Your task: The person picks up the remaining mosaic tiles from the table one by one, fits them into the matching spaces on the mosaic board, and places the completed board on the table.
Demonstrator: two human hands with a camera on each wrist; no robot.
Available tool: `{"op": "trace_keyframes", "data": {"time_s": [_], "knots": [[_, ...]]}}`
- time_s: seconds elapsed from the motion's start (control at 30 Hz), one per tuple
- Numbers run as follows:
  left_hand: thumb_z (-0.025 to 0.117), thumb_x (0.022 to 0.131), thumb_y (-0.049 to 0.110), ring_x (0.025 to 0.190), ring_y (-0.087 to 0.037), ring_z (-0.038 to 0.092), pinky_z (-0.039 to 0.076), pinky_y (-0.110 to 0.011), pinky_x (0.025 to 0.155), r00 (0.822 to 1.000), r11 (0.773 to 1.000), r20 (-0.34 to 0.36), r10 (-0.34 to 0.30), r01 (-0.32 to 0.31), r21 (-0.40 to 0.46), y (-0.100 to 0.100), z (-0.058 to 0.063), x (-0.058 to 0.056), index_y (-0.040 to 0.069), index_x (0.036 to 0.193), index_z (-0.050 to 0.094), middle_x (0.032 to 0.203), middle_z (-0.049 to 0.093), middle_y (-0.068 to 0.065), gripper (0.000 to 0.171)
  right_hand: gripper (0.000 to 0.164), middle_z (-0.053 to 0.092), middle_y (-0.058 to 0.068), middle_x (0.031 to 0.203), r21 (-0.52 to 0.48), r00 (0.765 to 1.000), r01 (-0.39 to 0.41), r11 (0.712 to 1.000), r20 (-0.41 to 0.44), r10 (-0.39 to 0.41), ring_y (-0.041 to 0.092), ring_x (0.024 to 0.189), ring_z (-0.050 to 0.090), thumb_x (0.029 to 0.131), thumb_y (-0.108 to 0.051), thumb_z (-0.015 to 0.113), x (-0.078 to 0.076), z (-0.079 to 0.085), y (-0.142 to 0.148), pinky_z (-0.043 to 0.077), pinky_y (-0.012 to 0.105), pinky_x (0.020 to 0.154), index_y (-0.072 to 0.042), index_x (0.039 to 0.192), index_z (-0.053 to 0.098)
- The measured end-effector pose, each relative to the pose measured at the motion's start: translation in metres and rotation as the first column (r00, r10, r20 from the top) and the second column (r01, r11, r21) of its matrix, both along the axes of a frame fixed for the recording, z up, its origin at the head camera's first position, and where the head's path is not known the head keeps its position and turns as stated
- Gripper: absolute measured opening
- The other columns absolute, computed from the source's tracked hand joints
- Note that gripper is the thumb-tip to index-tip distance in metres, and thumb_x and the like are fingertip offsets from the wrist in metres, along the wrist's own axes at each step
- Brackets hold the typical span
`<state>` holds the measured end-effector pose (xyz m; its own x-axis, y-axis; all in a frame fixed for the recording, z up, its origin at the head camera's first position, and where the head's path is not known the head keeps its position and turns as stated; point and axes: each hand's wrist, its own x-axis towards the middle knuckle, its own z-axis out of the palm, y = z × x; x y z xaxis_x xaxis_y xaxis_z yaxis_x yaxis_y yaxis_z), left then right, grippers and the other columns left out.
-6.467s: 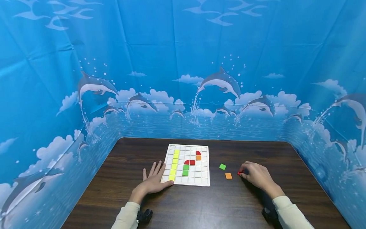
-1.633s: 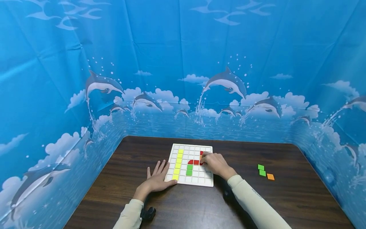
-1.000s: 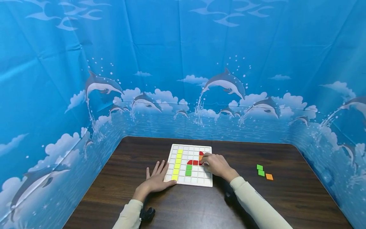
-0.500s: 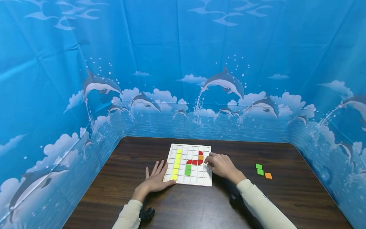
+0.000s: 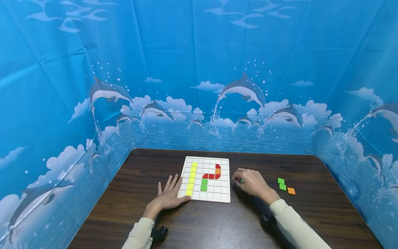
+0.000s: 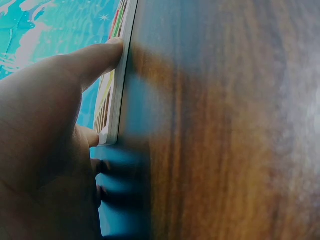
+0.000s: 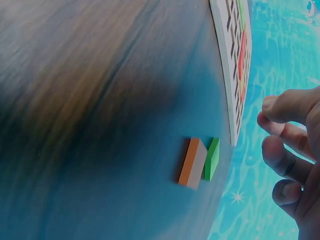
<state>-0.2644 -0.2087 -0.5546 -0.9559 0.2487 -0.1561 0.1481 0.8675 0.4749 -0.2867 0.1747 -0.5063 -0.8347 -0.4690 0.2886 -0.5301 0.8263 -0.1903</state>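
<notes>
- Head view: a white gridded board (image 5: 214, 189) lies flat on a dark wooden table (image 5: 202, 224), in front of a blue dolphin backdrop (image 5: 199, 69).
- A column of yellow tiles (image 5: 191, 180) runs down the board's left part. Right of it, red tiles (image 5: 211, 176), some with a rounded corner, and one orange tile (image 5: 218, 171) form a bent line, with two green tiles (image 5: 204, 184) below its left end.
- The person's left hand (image 5: 168, 199) lies at the board's lower left, fingers straight and spread, thumb on the near corner.
- The right hand (image 5: 253, 183) is just beside the board's right edge, fingers loosely bent; a bit of green (image 5: 242, 180) shows among them.
- Farther right are two loose green squares (image 5: 282, 187) and an orange square (image 5: 291, 191).
- Left wrist view: the thumb touches the board's edge.
- Right wrist view: relaxed fingers, thumb tip close to forefinger. On the table, an orange piece (image 7: 190, 164) lies just beside a green piece (image 7: 212, 160), near the board.
</notes>
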Motion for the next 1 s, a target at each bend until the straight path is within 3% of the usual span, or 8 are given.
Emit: {"op": "trace_keyframes", "data": {"time_s": [0.2, 0.53, 0.67, 0.87, 1.0], "knots": [[0.055, 0.09, 0.086, 0.167, -0.04, -0.004, -0.018, -0.079, 0.119, 1.0, 1.0, -0.017, -0.008, 0.008, 0.029, -0.002, -0.005, -0.002, 0.018, 0.173, 0.019, 0.181, 0.006, -0.012, 0.113, 0.009, 0.076, -0.006, 0.097, 0.0, 0.998, 0.051, 0.999, 0.046, -0.051, 0.004, 0.07, 0.059, 0.092, -0.016, 0.084, 0.005, 0.002, 0.012, 0.043, 0.02, 0.056, -0.02, 0.1, 0.084], [0.06, 0.092, 0.078, 0.167, -0.042, -0.002, -0.017, -0.08, 0.12, 1.0, 1.0, 0.009, -0.009, 0.009, 0.017, 0.003, 0.015, 0.007, 0.014, 0.172, 0.02, 0.181, 0.009, -0.015, 0.111, 0.011, 0.077, -0.004, 0.1, -0.015, 0.996, 0.074, 0.997, 0.054, -0.073, 0.003, 0.066, 0.053, 0.09, -0.015, 0.086, 0.015, 0.001, 0.035, 0.037, 0.021, 0.049, -0.02, 0.1, 0.083], [0.06, 0.092, 0.079, 0.167, -0.041, -0.001, -0.017, -0.08, 0.119, 1.0, 1.0, 0.002, -0.005, 0.005, 0.013, 0.002, 0.011, 0.006, 0.015, 0.173, 0.02, 0.181, 0.009, -0.015, 0.111, 0.012, 0.077, -0.004, 0.101, -0.004, 0.995, 0.084, 0.996, 0.061, -0.084, 0.004, 0.066, 0.053, 0.09, -0.015, 0.085, 0.019, -0.002, 0.042, 0.039, 0.021, 0.051, -0.019, 0.101, 0.082], [0.058, 0.091, 0.083, 0.167, -0.041, -0.003, -0.018, -0.08, 0.119, 1.0, 1.0, -0.003, -0.009, 0.009, 0.025, 0.002, 0.01, 0.006, 0.017, 0.173, 0.019, 0.181, 0.008, -0.014, 0.112, 0.012, 0.077, -0.005, 0.106, -0.011, 0.991, 0.082, 0.997, 0.106, -0.08, 0.007, 0.078, 0.065, 0.091, -0.018, 0.085, 0.025, -0.006, 0.052, 0.054, 0.027, 0.064, -0.021, 0.102, 0.081], [0.06, 0.09, 0.082, 0.167, -0.042, -0.003, -0.018, -0.082, 0.118, 1.0, 1.0, -0.003, -0.008, 0.008, 0.016, 0.001, 0.006, 0.002, 0.017, 0.173, 0.02, 0.181, 0.008, -0.015, 0.112, 0.013, 0.076, -0.004, 0.11, -0.017, 0.986, 0.074, 0.997, 0.153, -0.071, 0.006, 0.077, 0.063, 0.092, -0.018, 0.085, 0.028, -0.009, 0.057, 0.051, 0.024, 0.061, -0.022, 0.104, 0.081]]}}
